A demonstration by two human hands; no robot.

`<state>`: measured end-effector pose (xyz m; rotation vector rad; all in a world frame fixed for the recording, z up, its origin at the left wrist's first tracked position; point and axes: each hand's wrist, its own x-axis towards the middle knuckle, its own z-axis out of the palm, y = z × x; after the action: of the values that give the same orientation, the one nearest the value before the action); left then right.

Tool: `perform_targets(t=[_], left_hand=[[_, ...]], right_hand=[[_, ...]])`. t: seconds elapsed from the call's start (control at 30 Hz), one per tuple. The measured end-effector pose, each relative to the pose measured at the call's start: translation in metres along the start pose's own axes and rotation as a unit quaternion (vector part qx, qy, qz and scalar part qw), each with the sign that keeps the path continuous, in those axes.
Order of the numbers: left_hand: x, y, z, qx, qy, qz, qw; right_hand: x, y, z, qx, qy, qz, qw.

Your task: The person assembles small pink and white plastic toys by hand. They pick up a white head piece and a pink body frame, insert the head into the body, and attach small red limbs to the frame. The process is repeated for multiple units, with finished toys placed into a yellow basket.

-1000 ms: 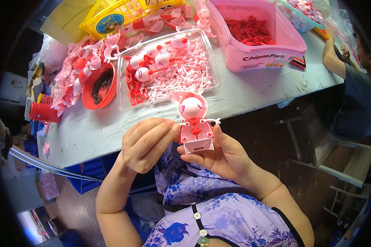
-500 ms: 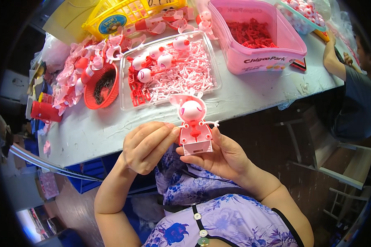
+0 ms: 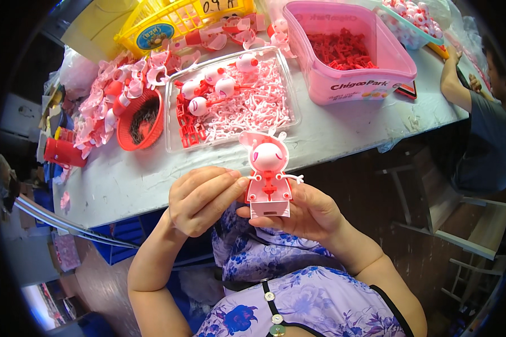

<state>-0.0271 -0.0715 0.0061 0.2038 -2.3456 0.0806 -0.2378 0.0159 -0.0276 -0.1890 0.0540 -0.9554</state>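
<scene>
My right hand (image 3: 312,210) holds up an opened pink toy figure (image 3: 270,194), its thumb at one side and fingers behind and below. Inside the shell sit a white round head (image 3: 267,156) with curved eye marks and a red part (image 3: 269,185) in the body. A thin pale arm piece (image 3: 292,178) sticks out on the right side. My left hand (image 3: 205,199) is closed in a pinch at the figure's left side, on the matching small arm piece (image 3: 255,178), mostly hidden by the fingertips.
Beyond the figure, a clear tray (image 3: 295,118) contains small pink arms, red parts and several white heads. Left of it are a red basket (image 3: 123,132) of dark screws and piled pink shells (image 3: 95,112). Behind stand a yellow basket (image 3: 180,27) and pink tub (image 3: 320,84). Another person (image 3: 486,135) sits right.
The figure has shifted slightly right and toward me, with my right hand. My left hand keeps its pinch at the figure's side. The table appears slightly lower in view.
</scene>
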Motion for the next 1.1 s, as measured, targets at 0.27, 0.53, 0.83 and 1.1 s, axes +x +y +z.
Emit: perform_targets(t=[0.27, 0.53, 0.83, 1.1], left_hand=[[0.014, -0.032, -0.002, 0.026, 0.026, -0.148, 0.988], [0.036, -0.075, -0.009, -0.065, -0.058, -0.374, 0.923], [0.027, -0.099, -0.031, -0.01, -0.041, -0.468, 0.883], [-0.028, -0.147, -0.072, 0.121, -0.106, -0.53, 0.832]], right_hand=[[-0.012, -0.014, -0.002, -0.082, 0.049, -0.094, 0.991], [-0.014, -0.011, -0.004, -0.108, 0.057, -0.116, 0.986], [-0.015, -0.01, -0.009, -0.125, 0.05, -0.097, 0.986], [-0.01, -0.004, -0.006, -0.126, 0.065, -0.092, 0.986]])
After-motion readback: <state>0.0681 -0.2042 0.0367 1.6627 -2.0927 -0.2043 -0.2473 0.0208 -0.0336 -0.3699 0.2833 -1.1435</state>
